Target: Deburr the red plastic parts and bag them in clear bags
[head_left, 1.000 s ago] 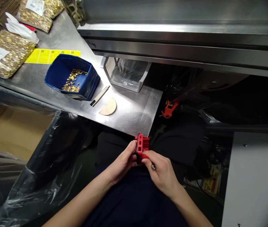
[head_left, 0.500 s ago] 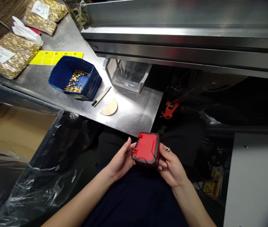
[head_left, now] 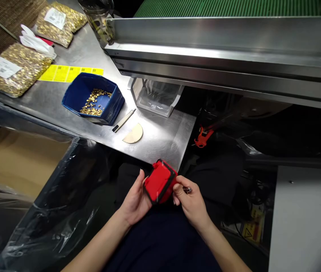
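A small red case with black edging [head_left: 159,181] is held over my lap, just off the front edge of the metal table. It is tilted, its lid closed, and slightly blurred. My left hand [head_left: 137,198] grips it from the left, thumb up along the side and fingers underneath. At the case's right side, my right hand [head_left: 190,198] has its fingers curled, with thumb and forefinger against the edge. A ring-like metal piece [head_left: 187,190] shows at that hand's fingers. Whatever lies under the case is hidden.
Ahead stands a blue bin [head_left: 112,107] with small brass parts, beside a pen-like tool [head_left: 123,121] and a half-round pale piece [head_left: 133,134]. A clear tray [head_left: 157,102] sits under the metal conveyor frame [head_left: 219,71]. Bags of brass parts [head_left: 15,71] lie left. An orange tool [head_left: 202,136] hangs right.
The red case has shifted left and tipped, its right side now turned more toward me. My right hand's fingers have curled in closer at its edge. The view has tilted up slightly, showing green conveyor belt.
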The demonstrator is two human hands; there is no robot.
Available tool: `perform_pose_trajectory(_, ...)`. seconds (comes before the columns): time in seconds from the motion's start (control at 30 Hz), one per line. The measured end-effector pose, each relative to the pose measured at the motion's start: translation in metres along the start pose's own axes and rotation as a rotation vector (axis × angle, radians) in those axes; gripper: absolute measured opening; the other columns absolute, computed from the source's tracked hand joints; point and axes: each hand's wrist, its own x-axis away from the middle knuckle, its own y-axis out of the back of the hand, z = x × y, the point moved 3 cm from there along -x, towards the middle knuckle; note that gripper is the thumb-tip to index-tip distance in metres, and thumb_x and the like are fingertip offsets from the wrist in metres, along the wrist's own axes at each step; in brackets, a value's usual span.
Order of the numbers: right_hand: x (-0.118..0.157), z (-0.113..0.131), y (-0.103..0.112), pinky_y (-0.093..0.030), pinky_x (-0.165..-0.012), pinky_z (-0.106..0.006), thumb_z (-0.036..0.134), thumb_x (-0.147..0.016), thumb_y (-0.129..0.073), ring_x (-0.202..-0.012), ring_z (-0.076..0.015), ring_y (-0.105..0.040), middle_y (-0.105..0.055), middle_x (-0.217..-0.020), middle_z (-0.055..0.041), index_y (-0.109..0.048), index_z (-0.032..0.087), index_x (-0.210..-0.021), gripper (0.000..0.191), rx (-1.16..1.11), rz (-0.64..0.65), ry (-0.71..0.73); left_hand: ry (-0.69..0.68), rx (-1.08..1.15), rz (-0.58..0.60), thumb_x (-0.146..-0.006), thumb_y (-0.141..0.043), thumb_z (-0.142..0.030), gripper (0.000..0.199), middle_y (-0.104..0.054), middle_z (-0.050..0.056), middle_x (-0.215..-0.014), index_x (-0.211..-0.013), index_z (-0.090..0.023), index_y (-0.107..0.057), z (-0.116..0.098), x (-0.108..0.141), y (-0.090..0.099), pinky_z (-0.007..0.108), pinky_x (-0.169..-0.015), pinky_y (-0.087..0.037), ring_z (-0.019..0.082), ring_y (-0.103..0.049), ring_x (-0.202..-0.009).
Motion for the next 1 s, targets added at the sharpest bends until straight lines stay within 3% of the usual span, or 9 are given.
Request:
perform_pose_trajectory(0.13,0.003,0.011,-0.006,-0.052,-0.076,-0.03,0.026,-0.103,-0.058,-0.084,-0.0191,-0.071,-0.077,-0.098,-0.0051,-0.073,0.025,-0.114,0.019,0.44,0.041,0.363,0.023,0.041,0.157,-0.094,-0.046,-0.076,0.074,-0.072,0.02,-0.125,-0.127,-0.013,-0.068,0.002,0.005,-0.002,0.052,-0.101,-0.052,0.033,-0.07,-0.111)
perform_pose_trajectory(0.23,0.005,0.013,-0.012,-0.051,-0.083,-0.033,0.023,-0.103,-0.058,-0.1,-0.0234,-0.072,-0.076,-0.119,-0.0093,-0.068,0.025,-0.129,0.029,0.712,0.239,0.567,-0.041,0.04,0.135,-0.092,-0.066,-0.06,0.057,-0.072,0.015,-0.125,-0.131,-0.018,-0.066,-0.004,0.006,0.003,0.038,-0.09,-0.058,0.027,-0.071,-0.108)
perform_pose_trajectory(0.37,0.005,0.008,-0.007,-0.046,-0.067,-0.029,0.028,-0.105,-0.049,-0.076,-0.0183,-0.067,-0.074,-0.093,-0.0066,-0.072,0.022,-0.102,0.024,0.69,0.332,0.407,-0.149,-0.1,0.076,-0.085,-0.081,-0.024,0.052,-0.074,0.007,-0.12,-0.134,-0.025,-0.063,-0.022,0.006,0.012,0.028,-0.088,-0.057,0.018,-0.072,-0.1)
perform_pose_trajectory(0.47,0.003,-0.002,0.005,-0.044,-0.062,-0.026,0.032,-0.107,-0.042,-0.065,-0.0152,-0.062,-0.067,-0.077,-0.0019,-0.067,0.021,-0.095,0.03,0.58,0.171,0.127,-0.155,-0.248,0.142,-0.083,-0.083,-0.026,0.05,-0.073,0.009,-0.122,-0.13,-0.023,-0.065,-0.036,0.009,0.015,0.032,-0.091,-0.057,0.021,-0.072,-0.103)
perform_pose_trajectory(0.57,-0.006,-0.017,0.017,-0.043,-0.056,-0.024,0.044,-0.105,-0.047,-0.059,-0.0155,-0.061,-0.062,-0.069,0.0028,-0.063,0.022,-0.101,0.027,0.669,-0.016,-0.052,-0.045,-0.433,0.219,-0.078,-0.088,-0.031,0.06,-0.072,0.013,-0.126,-0.132,-0.018,-0.064,-0.041,0.017,0.02,0.035,-0.096,-0.054,0.027,-0.071,-0.111)
perform_pose_trajectory(0.7,-0.045,-0.023,0.016,-0.049,-0.066,-0.028,0.041,-0.102,-0.048,-0.074,-0.0189,-0.069,-0.068,-0.083,0.0007,-0.054,0.023,-0.1,0.019,0.844,-0.12,0.009,0.039,-0.578,0.18,-0.071,-0.092,-0.034,0.065,-0.076,0.01,-0.118,-0.129,-0.019,-0.065,-0.03,0.022,0.03,0.033,-0.091,-0.053,0.024,-0.071,-0.103)
perform_pose_trajectory(0.87,-0.109,0.003,-0.01,-0.051,-0.086,-0.036,0.033,-0.102,-0.048,-0.098,-0.0244,-0.068,-0.068,-0.106,-0.0072,-0.056,0.022,-0.112,0.017,1.024,-0.083,0.174,-0.225,-0.645,0.078,-0.076,-0.086,-0.05,0.046,-0.071,0.002,-0.084,-0.102,-0.018,-0.068,-0.014,0.018,0.026,0.023,-0.065,-0.045,0.014,-0.061,-0.069)
perform_pose_trajectory(0.93,-0.123,0.019,-0.02,-0.049,-0.094,-0.043,0.033,-0.098,-0.055,-0.11,-0.03,-0.063,-0.066,-0.117,-0.0116,-0.059,0.022,-0.119,0.024,1.125,-0.05,0.241,-0.312,-0.554,0.069,-0.085,-0.075,-0.056,0.042,-0.071,0.005,-0.086,-0.098,-0.017,-0.07,-0.014,0.023,0.02,0.024,-0.067,-0.046,0.016,-0.062,-0.073)
perform_pose_trajectory(1.0,-0.13,0.034,-0.03,-0.045,-0.101,-0.05,0.033,-0.097,-0.059,-0.12,-0.0352,-0.056,-0.063,-0.128,-0.015,-0.06,0.022,-0.129,0.034,1.217,-0.022,0.306,-0.332,-0.38,0.092,-0.095,-0.062,-0.054,0.041,-0.073,0.011,-0.107,-0.094,-0.015,-0.073,-0.016,0.032,0.015,0.028,-0.08,-0.051,0.023,-0.067,-0.094)
